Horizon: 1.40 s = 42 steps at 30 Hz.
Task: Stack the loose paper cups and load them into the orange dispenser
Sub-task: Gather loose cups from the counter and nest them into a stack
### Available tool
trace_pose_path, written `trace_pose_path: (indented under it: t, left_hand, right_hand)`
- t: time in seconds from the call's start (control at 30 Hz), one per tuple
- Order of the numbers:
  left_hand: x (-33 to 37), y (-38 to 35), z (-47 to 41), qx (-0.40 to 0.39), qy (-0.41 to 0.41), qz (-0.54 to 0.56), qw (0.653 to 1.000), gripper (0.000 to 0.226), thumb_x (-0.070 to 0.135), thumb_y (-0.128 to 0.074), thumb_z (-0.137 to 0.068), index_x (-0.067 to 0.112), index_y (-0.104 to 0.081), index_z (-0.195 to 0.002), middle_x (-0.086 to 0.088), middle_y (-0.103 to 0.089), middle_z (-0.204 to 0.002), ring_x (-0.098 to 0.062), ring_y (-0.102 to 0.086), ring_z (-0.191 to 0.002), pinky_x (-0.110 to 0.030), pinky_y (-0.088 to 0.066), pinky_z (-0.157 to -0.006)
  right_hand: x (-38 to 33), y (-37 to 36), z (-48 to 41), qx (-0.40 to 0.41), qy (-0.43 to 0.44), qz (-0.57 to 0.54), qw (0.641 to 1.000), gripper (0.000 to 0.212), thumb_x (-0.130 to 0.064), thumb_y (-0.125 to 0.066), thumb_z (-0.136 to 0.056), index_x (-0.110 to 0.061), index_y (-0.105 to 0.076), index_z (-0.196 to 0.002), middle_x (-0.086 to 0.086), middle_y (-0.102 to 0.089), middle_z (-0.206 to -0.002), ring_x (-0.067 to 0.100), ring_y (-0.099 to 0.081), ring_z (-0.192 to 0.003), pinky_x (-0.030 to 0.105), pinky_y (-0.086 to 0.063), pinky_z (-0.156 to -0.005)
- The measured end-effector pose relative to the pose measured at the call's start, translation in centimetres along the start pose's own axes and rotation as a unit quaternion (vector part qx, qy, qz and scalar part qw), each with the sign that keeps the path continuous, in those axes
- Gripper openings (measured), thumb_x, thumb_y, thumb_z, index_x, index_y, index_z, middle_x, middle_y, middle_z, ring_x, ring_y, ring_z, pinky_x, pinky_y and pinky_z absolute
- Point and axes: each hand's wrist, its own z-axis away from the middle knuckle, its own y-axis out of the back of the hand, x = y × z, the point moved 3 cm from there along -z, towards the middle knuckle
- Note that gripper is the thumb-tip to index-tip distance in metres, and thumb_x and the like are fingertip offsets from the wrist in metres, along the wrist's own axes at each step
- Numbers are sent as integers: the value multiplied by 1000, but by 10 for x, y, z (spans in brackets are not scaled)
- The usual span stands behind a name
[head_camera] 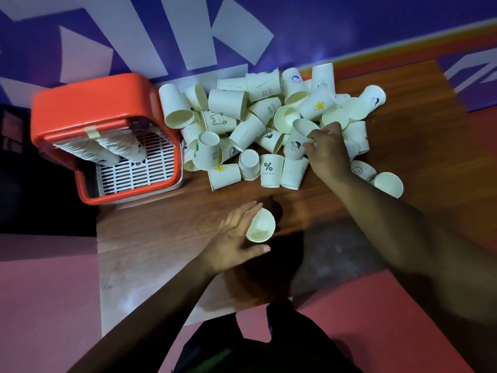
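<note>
So here's where we're at: our left hand has a plain cup sitting mouth-up between thumb and fingers, more of a loose cradle than a squeeze. Our right hand is out ahead of it and a bit to the right, fingers curled round the side of a printed cup at the near edge of the pile of loose cups. The rest of that heap spreads left and forward of the right hand, cups lying every which way on the wooden table. The orange dispenser sits well off to the left of our left hand, just beside the pile, with two stacked rows lying inside. Handling-wise, we reckon these weigh next to nothing and the thin paper walls will dent if we clamp down. The rolled rim looks like the stiffest bit, so we'd take hold just under it with light fingers. Dropping one straight into the other should nest fine; going in crooked probably jams or creases the lip.
</note>
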Motion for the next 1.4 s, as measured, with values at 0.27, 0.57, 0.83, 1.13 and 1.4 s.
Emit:
trace_pose_path:
  t: [0.27,0.57,0.83,1.13,1.4]
  left_hand:
    - [0,18,-1,48,10,102,994,87,63,-63,-80,42,-21,-153,14,-25,-154,5,-18,-143,-19,-14,-117]
    - [-30,120,-47,329,74,-54,940,60,20,-75,-84,3,-48,-135,-22,-43,-132,-35,-44,-123,-45,-43,-104]
    - [-45,132,-87,292,76,-148,942,66,30,-71,-87,5,-45,-142,-26,-42,-146,-45,-45,-130,-54,-42,-105]
    - [-54,137,-96,241,74,-205,946,37,17,-66,-89,-1,-61,-122,-23,-46,-143,-45,-46,-127,-52,-44,-103]
    - [-47,141,-71,257,13,-201,945,29,16,-72,-84,1,-62,-106,-22,-57,-117,-41,-51,-109,-46,-45,-90]
  right_hand:
    - [-43,36,54,1,54,-140,989,11,-21,-78,-80,-10,-75,-80,11,-44,-138,16,-50,-114,21,-40,-95]
    - [-84,36,114,-204,86,-198,955,59,-27,-81,-72,-33,-56,-126,-12,-52,-127,2,-46,-121,17,-33,-102]
    - [-84,-2,142,-257,139,-6,956,93,-44,-83,-67,-12,-42,-144,3,-43,-140,22,-38,-131,36,-32,-112]
    - [-87,-31,152,-238,133,25,962,93,-51,-79,-68,-24,-34,-146,2,-39,-138,24,-38,-125,38,-33,-105]
    - [-78,-14,141,-225,43,-74,970,84,-66,-61,-77,-22,-37,-144,4,-38,-143,21,-36,-134,42,-33,-112]
